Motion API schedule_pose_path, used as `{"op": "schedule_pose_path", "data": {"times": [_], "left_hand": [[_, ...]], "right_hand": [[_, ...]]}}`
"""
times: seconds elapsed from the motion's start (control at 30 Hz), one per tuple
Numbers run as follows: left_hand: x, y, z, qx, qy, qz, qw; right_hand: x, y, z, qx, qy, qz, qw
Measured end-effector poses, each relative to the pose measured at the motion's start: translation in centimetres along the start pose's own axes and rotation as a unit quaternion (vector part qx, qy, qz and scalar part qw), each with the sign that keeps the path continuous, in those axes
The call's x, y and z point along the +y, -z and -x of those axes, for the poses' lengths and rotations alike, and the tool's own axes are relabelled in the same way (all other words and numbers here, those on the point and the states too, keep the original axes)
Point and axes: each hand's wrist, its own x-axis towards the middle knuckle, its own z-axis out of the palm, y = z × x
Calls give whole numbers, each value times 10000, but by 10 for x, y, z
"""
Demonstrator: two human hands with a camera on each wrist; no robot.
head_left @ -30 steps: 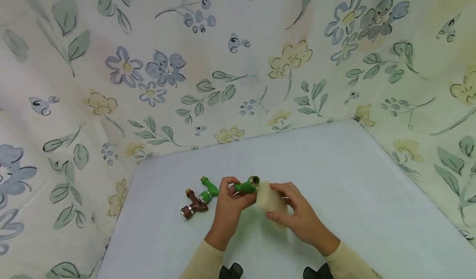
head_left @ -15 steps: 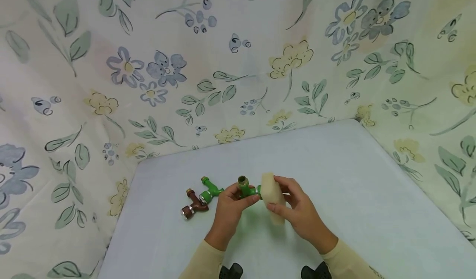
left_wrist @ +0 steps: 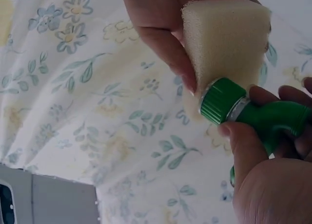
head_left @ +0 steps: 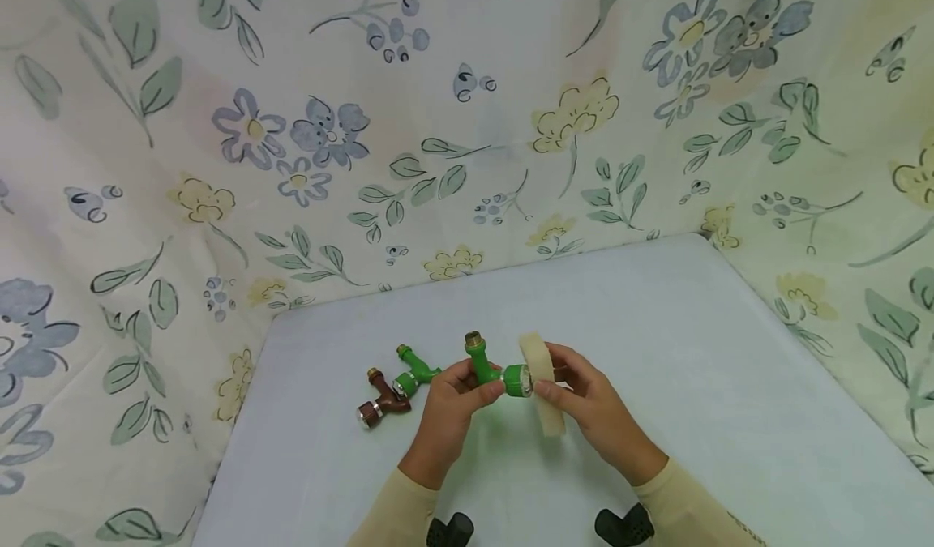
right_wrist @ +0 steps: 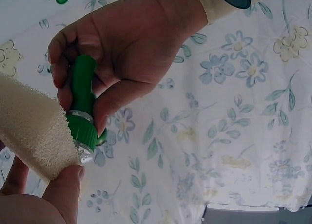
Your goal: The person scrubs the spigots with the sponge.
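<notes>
My left hand (head_left: 448, 409) pinches a green tap (head_left: 483, 366) between thumb and fingers, its brass-threaded inlet pointing up in the head view. The tap's ribbed green collar (left_wrist: 223, 101) faces right, toward a cream sponge (head_left: 538, 369). That sponge, a porous block seen nearly edge-on from the head, is gripped by my right hand (head_left: 601, 413) with the thumb on the near face. In the right wrist view the sponge (right_wrist: 34, 126) lies right at the collar's silvery end, and the left hand (right_wrist: 131, 44) holds the tap's body (right_wrist: 83, 85).
Left of my hands, a second green tap (head_left: 414, 369) and a brown tap (head_left: 383, 399) lie close together on the white table (head_left: 657, 328). A floral cloth (head_left: 467, 126) hangs behind the table. Black wrist devices (head_left: 623, 525) sit near both sleeves.
The green tap has turned in my left hand: its threaded inlet swung from facing right to upright, and the collar now shows. The sponge has shifted slightly right and turned edge-on.
</notes>
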Motion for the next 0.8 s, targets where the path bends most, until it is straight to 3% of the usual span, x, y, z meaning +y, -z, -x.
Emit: {"op": "schedule_pose_path", "data": {"times": [0.17, 0.43, 0.63, 0.8], "left_hand": [[0, -2, -2, 258, 99, -141, 9995], [-2, -4, -3, 750, 29, -438, 9962], [-1, -2, -2, 682, 64, -476, 9965], [2, 0, -1, 509, 56, -368, 9980]], "right_hand": [[-5, -3, 2, 19, 140, 138, 9998], [-27, -14, 6, 120, 1064, 789, 9911], [-15, -11, 4, 148, 1042, 766, 9915], [0, -5, 1, 104, 660, 580, 9961]]}}
